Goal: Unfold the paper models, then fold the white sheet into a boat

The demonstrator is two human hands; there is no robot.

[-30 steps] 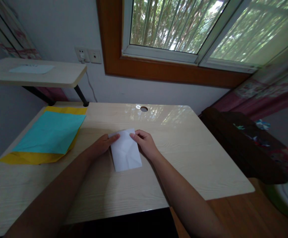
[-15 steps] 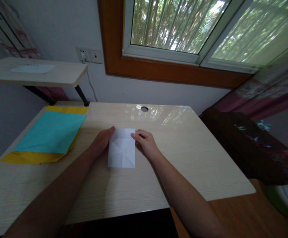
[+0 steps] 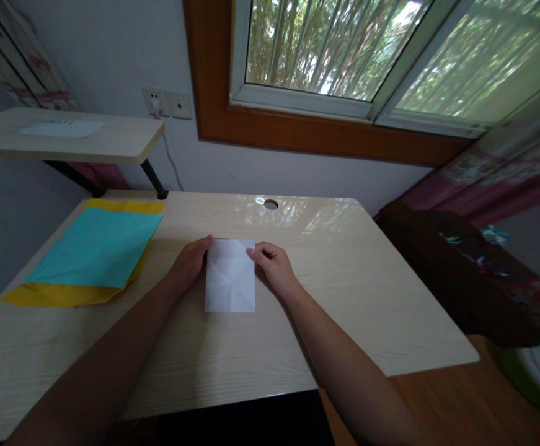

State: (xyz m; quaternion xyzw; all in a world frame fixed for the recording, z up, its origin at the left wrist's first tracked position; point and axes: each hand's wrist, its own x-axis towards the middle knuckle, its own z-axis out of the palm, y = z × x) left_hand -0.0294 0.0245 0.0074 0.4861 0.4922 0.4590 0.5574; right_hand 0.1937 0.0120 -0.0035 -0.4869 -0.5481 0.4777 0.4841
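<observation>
Across the lower centre of the frame a pale wooden desk [image 3: 344, 297] is seen. At its left edge a turquoise sheet [image 3: 95, 248] is laid over a yellow sheet [image 3: 56, 295]. At centre, a creased white paper [image 3: 230, 275] lies flat, pinched at its upper corners by the left hand [image 3: 186, 266] and the right hand [image 3: 274, 267].

Pale wood desk [image 3: 344, 297]: white folded paper [image 3: 230, 279], teal sheet [image 3: 95, 248] atop yellow sheet [image 3: 56, 295].

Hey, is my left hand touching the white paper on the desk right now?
Touching. The head view shows the left hand with its fingertips laid against the upper left edge of the white paper, no gap between them.
</observation>
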